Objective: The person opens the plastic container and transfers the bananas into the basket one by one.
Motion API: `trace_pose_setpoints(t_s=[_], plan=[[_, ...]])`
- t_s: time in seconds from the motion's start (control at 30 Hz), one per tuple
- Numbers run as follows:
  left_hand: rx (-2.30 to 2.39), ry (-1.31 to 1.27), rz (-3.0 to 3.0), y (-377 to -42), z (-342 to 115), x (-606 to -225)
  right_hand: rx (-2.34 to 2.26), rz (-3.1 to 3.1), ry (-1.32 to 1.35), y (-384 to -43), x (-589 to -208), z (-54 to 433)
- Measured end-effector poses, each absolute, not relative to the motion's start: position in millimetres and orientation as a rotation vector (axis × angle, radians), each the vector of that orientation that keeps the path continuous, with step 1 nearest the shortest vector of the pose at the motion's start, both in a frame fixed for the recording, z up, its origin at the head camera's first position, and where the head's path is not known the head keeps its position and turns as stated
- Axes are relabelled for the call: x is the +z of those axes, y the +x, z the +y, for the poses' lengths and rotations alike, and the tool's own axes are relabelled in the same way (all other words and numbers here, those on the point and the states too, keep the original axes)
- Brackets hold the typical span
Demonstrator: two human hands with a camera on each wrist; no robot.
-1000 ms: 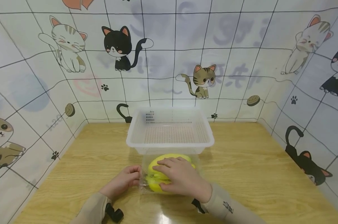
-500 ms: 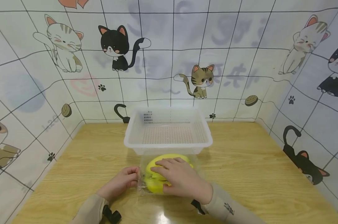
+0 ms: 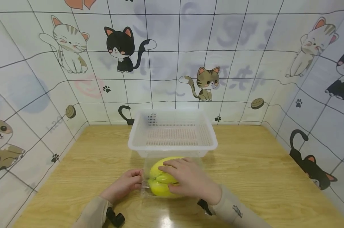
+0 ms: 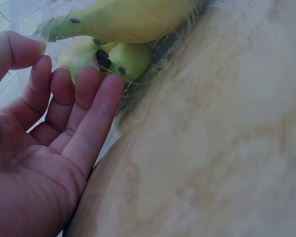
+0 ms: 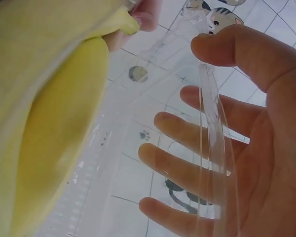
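Several yellow bananas with greenish ends lie inside a clear plastic package in front of the basket. My left hand pinches the package's left edge; in the left wrist view the thumb and index finger meet at the clear film beside the banana tips. Over the right part of the package is my right hand, its fingers spread. The right wrist view shows these fingers stretched out behind the clear plastic edge, with a banana at left. The right hand covers part of the fruit.
A white perforated plastic basket stands behind the package, near the back wall. Wood-grain table surface extends on both sides. Walls with a cat-print grid covering enclose the back and sides.
My right hand has slid slightly to the right over the package, uncovering more of the yellow fruit. The left hand keeps its place at the left edge. The head view has shifted slightly.
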State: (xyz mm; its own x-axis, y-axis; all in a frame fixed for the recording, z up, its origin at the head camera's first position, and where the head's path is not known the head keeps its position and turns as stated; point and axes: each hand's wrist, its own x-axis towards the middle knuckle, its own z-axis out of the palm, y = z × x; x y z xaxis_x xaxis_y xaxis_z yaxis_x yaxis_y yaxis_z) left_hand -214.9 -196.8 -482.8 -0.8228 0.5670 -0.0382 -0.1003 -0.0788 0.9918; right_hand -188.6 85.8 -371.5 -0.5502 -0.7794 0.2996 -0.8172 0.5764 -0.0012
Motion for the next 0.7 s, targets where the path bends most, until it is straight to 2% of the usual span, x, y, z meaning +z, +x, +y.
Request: trace_pose_setpoints(t_s=[0.47, 0.7], plan=[[1.872, 0.433, 1.839, -216.2, -194.1, -476.8, 0.268, -2.517, 1.261, -191.0, -362.3, 100.8], [1.717, 0.432, 2.071, -211.0, -192.5, -461.6, 0.271, -2.487, 1.252, -195.7, -358.9, 99.4]])
